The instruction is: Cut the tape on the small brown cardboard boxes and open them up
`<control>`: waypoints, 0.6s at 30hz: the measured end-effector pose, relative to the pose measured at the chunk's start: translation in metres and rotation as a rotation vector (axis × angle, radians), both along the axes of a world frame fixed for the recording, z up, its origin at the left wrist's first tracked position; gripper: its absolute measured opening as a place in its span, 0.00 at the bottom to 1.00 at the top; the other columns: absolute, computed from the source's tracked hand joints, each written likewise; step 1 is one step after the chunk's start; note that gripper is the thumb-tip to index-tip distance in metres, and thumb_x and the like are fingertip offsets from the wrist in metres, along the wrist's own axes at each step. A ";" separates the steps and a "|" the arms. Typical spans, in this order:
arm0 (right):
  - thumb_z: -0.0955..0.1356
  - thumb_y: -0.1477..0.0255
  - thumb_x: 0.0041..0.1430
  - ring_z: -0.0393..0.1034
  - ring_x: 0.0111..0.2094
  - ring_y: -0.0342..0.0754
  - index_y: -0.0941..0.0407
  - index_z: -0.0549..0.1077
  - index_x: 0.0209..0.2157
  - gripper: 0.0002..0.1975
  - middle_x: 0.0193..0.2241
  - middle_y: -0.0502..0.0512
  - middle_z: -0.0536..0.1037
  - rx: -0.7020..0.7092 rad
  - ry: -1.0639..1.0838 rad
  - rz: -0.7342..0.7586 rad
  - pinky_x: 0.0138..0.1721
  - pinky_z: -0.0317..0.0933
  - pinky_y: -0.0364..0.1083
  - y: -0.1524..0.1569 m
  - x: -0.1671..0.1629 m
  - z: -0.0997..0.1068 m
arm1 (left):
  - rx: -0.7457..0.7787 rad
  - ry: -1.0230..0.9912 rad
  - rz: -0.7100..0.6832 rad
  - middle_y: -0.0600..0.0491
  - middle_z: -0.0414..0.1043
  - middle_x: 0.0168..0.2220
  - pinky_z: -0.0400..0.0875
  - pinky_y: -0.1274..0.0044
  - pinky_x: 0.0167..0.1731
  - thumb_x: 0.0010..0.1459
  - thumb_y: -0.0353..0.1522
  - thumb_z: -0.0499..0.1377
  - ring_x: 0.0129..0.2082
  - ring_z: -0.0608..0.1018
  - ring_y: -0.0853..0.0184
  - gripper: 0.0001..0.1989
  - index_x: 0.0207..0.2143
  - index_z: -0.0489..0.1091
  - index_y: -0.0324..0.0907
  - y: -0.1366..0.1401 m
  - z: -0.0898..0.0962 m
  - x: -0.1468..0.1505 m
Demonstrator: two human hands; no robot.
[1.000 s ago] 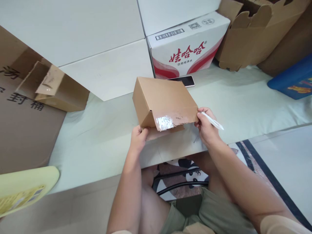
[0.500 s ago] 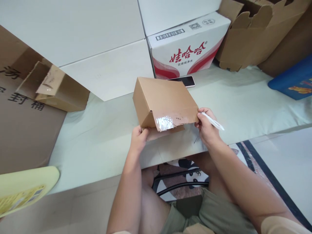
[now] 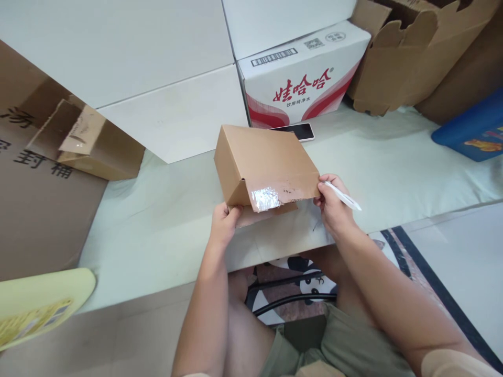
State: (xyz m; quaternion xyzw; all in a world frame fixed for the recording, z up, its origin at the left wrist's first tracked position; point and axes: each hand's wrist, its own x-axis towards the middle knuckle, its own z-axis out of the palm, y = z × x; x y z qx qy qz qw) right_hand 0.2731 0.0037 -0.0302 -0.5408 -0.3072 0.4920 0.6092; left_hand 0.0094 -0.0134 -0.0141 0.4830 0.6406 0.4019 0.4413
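A brown cardboard box point(image 3: 267, 152) is held tilted above the light green cloth, its flap end facing me. Shiny clear tape point(image 3: 266, 199) and a ragged torn patch mark the edge of its upper flap. My left hand point(image 3: 225, 224) is closed on the lower flap at the near left corner, thumb on top. At the near right corner, my right hand point(image 3: 334, 201) pinches the upper flap. A white utility knife point(image 3: 342, 196), or a similar slim white tool, is also tucked in that hand. The inside of the box is hidden.
Behind the box lies a phone point(image 3: 301, 131) before a white carton with red lettering point(image 3: 302, 84). A smaller cardboard box point(image 3: 113, 149) stands left, open cartons point(image 3: 408, 63) back right. A blue container point(image 3: 471, 131) is at right, a yellow one point(image 3: 47, 303) at near left.
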 end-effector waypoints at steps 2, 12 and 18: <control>0.70 0.67 0.51 0.59 0.20 0.40 0.51 0.67 0.37 0.12 0.20 0.40 0.66 0.002 -0.004 0.001 0.21 0.50 0.41 0.000 0.000 0.000 | -0.014 0.002 0.014 0.57 0.53 0.19 0.53 0.76 0.24 0.46 0.40 0.58 0.24 0.61 0.70 0.14 0.19 0.56 0.44 0.000 0.000 0.000; 0.70 0.67 0.50 0.58 0.20 0.40 0.51 0.67 0.37 0.12 0.20 0.40 0.66 0.000 -0.009 -0.002 0.20 0.51 0.41 -0.001 -0.001 -0.001 | -0.010 0.011 -0.005 0.59 0.51 0.20 0.50 0.76 0.25 0.44 0.44 0.57 0.22 0.57 0.72 0.16 0.19 0.54 0.45 0.000 0.001 0.001; 0.70 0.66 0.52 0.59 0.20 0.40 0.50 0.65 0.37 0.12 0.21 0.40 0.65 0.007 -0.019 0.025 0.20 0.51 0.40 -0.003 -0.001 -0.002 | 0.000 0.028 0.001 0.58 0.52 0.20 0.52 0.76 0.24 0.45 0.43 0.56 0.23 0.58 0.71 0.15 0.19 0.55 0.45 -0.001 0.002 0.002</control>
